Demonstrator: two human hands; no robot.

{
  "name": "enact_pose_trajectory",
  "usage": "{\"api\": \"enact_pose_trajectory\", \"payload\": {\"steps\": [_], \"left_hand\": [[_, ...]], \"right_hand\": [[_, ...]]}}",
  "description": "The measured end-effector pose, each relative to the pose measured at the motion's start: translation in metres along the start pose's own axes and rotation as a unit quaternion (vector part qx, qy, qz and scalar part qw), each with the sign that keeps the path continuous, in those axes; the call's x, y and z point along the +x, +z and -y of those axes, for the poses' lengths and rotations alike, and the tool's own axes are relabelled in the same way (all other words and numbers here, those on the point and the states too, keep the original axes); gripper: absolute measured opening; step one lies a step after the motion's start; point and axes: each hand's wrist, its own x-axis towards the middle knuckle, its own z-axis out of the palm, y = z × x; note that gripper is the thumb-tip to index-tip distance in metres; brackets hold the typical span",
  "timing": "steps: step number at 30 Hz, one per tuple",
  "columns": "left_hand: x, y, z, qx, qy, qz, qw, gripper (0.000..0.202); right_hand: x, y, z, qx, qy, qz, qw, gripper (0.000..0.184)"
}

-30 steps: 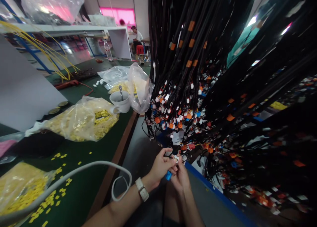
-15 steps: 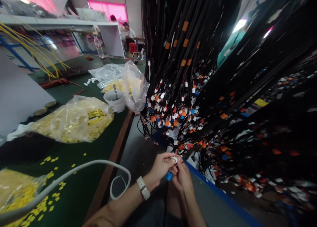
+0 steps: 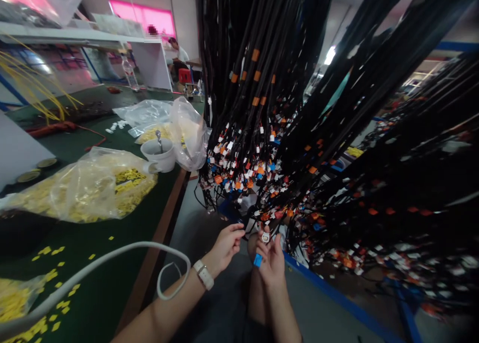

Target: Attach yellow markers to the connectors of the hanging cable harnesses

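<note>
Cables [image 3: 228, 91] hang beyond right hand [image 3: 273, 267], holding white plug [image 3: 265, 238], blue plug [image 3: 258, 260], seemingly mid-handling, needing steadiness; left hand [image 3: 223, 248] apart, grip unclear.

I see the table [image 3: 118, 280] on the left; on the right hang the cable bundles [image 3: 239, 88]. On the table lies a bag [image 3: 90, 183] with pieces [image 3: 129, 174] in it. Behind this bag, to the right, stands a mug [image 3: 162, 158] with a spoon [image 3: 159, 139] inside. Far on the table is a bottle [image 3: 129, 74]. Near, connectors [image 3: 258, 260] are in the right hand [image 3: 273, 265], right of the left hand [image 3: 224, 248].
</note>
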Motion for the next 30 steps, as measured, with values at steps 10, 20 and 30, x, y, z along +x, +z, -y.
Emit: {"api": "enact_pose_trajectory", "payload": {"steps": [10,20,30], "left_hand": [[0.005,-0.003,0.008,-0.062,-0.008,0.005,0.998,0.029],[-0.001,-0.005,0.003,-0.060,-0.032,0.096,0.993,0.011],[-0.003,-0.004,-0.001,-0.043,-0.018,0.137,0.989,0.012]], "right_hand": [[-0.007,-0.013,0.008,-0.093,-0.068,-0.042,0.992,0.049],[0.015,-0.013,-0.010,-0.163,-0.032,-0.072,0.983,0.032],[0.022,0.003,-0.016,-0.202,-0.030,-0.093,0.975,0.025]]}}
